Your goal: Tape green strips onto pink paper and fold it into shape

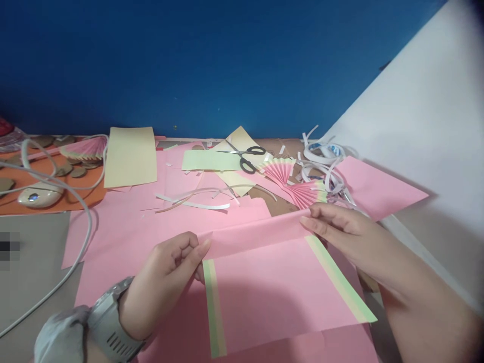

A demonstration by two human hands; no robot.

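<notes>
A pink sheet of paper with green and cream strips along its two sides is raised a little over larger pink sheets. Its far edge is folded over into a plain pink band. My left hand, with a grey watch on the wrist, pinches the left end of this fold between thumb and fingers. At the right end, my right hand grips the fold the same way. Beyond the right hand lies a pleated pink paper fan with green and cream edges.
Black-handled scissors rest on a green paper strip. Loose white paper strips and tape rolls lie behind. A cream sheet, a white cabled device and another fan are at left. A blue wall stands behind.
</notes>
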